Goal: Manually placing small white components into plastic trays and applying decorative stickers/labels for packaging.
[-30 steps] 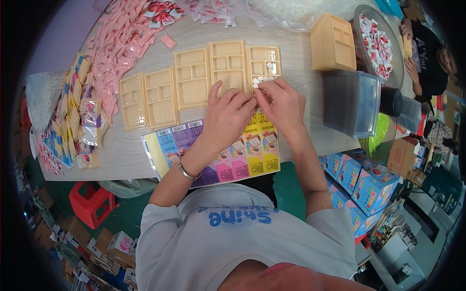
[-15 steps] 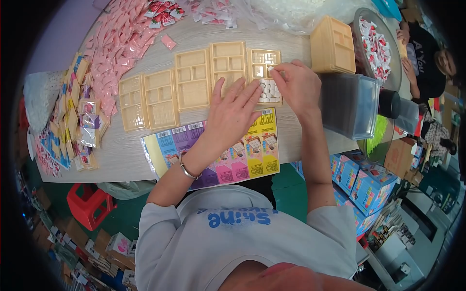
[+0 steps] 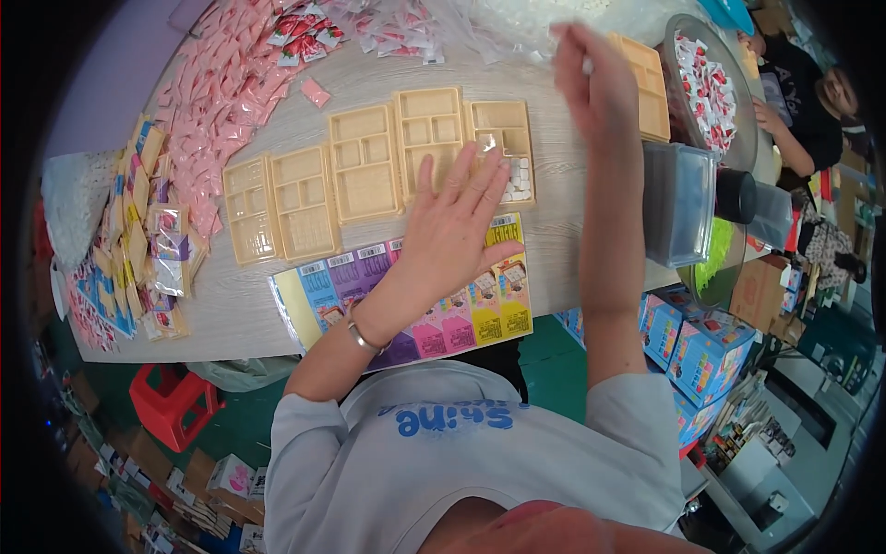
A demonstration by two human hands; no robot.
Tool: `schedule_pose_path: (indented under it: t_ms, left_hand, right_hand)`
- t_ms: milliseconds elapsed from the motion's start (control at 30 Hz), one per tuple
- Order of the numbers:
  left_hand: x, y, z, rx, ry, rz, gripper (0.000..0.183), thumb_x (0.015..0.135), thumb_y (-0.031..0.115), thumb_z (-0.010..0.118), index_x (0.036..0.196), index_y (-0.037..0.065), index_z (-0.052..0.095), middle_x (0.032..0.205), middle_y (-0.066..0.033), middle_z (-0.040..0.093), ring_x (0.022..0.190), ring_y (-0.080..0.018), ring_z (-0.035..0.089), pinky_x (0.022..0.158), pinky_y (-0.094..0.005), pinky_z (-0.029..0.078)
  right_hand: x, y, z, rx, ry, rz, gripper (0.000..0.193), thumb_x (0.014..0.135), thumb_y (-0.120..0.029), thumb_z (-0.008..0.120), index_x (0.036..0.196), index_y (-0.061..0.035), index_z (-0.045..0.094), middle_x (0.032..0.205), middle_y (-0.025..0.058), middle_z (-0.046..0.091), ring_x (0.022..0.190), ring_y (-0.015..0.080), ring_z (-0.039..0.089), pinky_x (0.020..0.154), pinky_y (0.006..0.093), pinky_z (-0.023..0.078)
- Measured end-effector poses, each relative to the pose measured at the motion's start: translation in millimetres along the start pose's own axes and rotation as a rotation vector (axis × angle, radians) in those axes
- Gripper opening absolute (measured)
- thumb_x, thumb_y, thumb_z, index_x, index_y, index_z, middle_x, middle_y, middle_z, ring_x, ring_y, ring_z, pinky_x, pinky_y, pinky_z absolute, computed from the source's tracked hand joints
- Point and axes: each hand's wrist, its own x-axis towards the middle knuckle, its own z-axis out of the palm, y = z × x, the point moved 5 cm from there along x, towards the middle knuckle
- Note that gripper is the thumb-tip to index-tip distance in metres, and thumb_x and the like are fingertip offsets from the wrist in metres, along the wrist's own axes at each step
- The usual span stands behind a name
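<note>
Closest to your chest, at twelve o'clock, a flat printed sheet in yellow, pink, purple and blue [image 3: 503,319] lies on the pale wood-grain table [image 3: 556,171], partly under your left forearm. Just beyond it, your left hand [image 3: 450,231] is spread wide and palm down, holding nothing that shows. Its fingers reach over the tan, compartmented plastic tray [image 3: 499,113] slightly past twelve; you can't tell here how firmly they press. Small white block-like pieces [image 3: 520,177] sit in that tray's large near compartment, partly hidden by your fingers. Four matching tan plastic trays [image 3: 367,196] run from there round to eleven o'clock. The step looks like loading white pieces into the tray. Farther out, near one o'clock, your right hand [image 3: 600,88] is raised, curled and blurred. A small white piece [image 3: 588,66] shows against its fingers, but whether it is pinched you can't tell. Beyond, a clear plastic bag of white contents [image 3: 528,20] lies past twelve. Adding another piece would call for a narrow pinch and a steady tray.
</note>
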Motion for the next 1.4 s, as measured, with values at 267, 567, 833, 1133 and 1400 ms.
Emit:
schedule_pose_path:
  t_ms: [267, 567, 833, 1133, 1400]
  left_hand:
    - [-82, 28, -216, -0.561, 0.835, 0.297, 0.014, 0.093, 0.026, 0.063, 0.104, 0.018, 0.065, 0.113, 0.0045, 0.064, 0.112, -0.0217, 0.058, 0.109, -0.0567, 0.034]
    - [-100, 17, -241, -0.834, 0.938, 0.438, 0.032, 0.09, 0.025, 0.071, 0.119, 0.033, 0.058, 0.116, 0.0226, 0.059, 0.115, -0.0034, 0.051, 0.107, -0.0422, 0.028]
    - [-90, 29, -251, -1.269, 1.332, 1.157, 0.024, 0.093, 0.018, 0.064, 0.115, 0.025, 0.056, 0.115, 0.012, 0.058, 0.116, -0.0047, 0.052, 0.112, -0.0404, 0.027]
    - [-125, 22, -251, -1.108, 1.172, 1.073, 0.022, 0.097, 0.024, 0.062, 0.119, 0.023, 0.057, 0.119, 0.0039, 0.059, 0.12, -0.0094, 0.053, 0.109, -0.0416, 0.034]
    - [-49, -57, -76, -0.367, 0.389, -0.144, 0.022, 0.079, 0.014, 0.079, 0.099, 0.009, 0.071, 0.099, -0.0062, 0.066, 0.097, -0.0275, 0.061, 0.089, -0.0415, 0.043]
  right_hand:
    - [186, -1, 10, -1.73, 0.365, -0.248, 0.056, 0.097, -0.045, 0.06, 0.135, -0.0049, 0.057, 0.127, 0.0282, 0.061, 0.107, 0.0456, 0.065, 0.095, 0.0517, 0.052]
    - [186, 7, -2, -1.652, 0.338, -0.308, 0.052, 0.091, -0.044, 0.067, 0.123, -0.0029, 0.062, 0.113, 0.0287, 0.065, 0.106, 0.0453, 0.066, 0.086, 0.0522, 0.055]
    - [200, -38, -59, -0.965, 0.608, -0.55, 0.047, 0.092, -0.045, 0.07, 0.107, -0.0006, 0.067, 0.097, 0.0236, 0.07, 0.091, 0.0443, 0.068, 0.079, 0.0506, 0.054]
    - [-17, 59, 73, 0.412, 0.058, 0.037, 0.035, 0.107, -0.039, 0.054, 0.084, -0.0124, 0.055, 0.076, 0.0002, 0.055, 0.061, 0.0116, 0.049, 0.047, 0.0261, 0.04]
    - [-73, 94, 91, -0.255, 0.133, -0.232, 0.029, 0.107, -0.023, 0.054, 0.083, -0.0075, 0.058, 0.076, 0.0008, 0.059, 0.072, 0.0085, 0.055, 0.063, 0.0241, 0.044]
